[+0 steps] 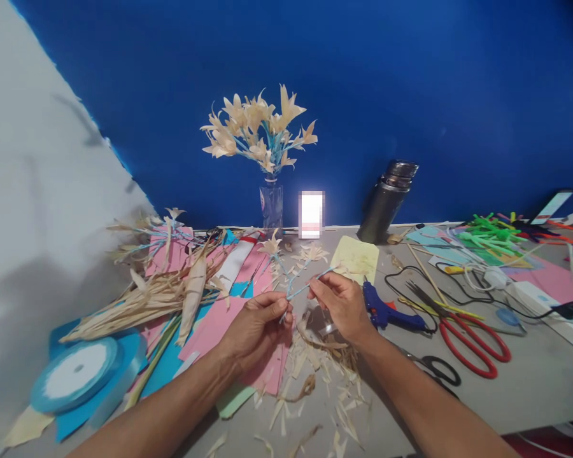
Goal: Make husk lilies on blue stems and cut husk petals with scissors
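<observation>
My left hand (255,324) pinches the lower end of a blue-wrapped flower stem (292,280), fingers closed around it. Pale dried-husk blossoms (314,253) top its branches, just above my hands. My right hand (342,305) is closed on a thin blue side branch that slants up to the right. Right beside that hand lies a blue glue gun (394,316). Husk scraps (310,362) are strewn on the table below both hands. Behind, similar husk flowers (258,117) stand in a clear bottle (272,205).
Dried husks (138,299), pink paper (210,331) and a blue ribbon roll (74,375) cover the left side. Red-handled scissors (475,343), black-handled scissors (442,369), cords and a power strip (549,312) lie right. A dark flask (386,203) stands near the blue wall.
</observation>
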### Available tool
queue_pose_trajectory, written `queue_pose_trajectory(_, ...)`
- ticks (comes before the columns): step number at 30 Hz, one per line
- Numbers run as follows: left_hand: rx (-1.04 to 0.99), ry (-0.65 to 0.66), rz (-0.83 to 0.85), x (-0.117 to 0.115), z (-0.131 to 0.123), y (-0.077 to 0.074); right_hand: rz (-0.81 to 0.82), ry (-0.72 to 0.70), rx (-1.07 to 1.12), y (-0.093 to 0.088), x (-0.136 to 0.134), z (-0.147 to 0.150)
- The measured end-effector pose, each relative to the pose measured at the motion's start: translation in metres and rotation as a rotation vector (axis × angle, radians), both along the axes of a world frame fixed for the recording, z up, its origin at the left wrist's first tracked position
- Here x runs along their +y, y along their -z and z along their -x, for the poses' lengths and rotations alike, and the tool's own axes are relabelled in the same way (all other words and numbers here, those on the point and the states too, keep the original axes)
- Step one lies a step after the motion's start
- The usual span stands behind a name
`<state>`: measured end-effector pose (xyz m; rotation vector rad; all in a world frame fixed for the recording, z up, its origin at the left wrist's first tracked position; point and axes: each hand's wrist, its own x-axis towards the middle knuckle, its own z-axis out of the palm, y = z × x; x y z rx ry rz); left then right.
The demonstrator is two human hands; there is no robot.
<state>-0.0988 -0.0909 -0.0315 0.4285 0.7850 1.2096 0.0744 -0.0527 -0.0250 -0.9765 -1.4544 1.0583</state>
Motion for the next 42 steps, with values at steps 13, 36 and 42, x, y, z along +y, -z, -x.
queue_pose_trajectory(13,0.103,0.050,-0.051,0.0019,0.0007,-0.0007,0.009,-0.007,0.066,0.0026,0.0016,0.0013)
queue_pose_trajectory(36,0.062,0.031,-0.018,-0.0020,-0.0024,-0.0011,-0.039,-0.024,0.052,0.0057,-0.0006,0.0064)
queue_pose_trajectory(42,0.044,0.033,-0.013,-0.0031,-0.0039,-0.0050,-0.013,-0.004,0.086,0.0094,0.0006,0.0072)
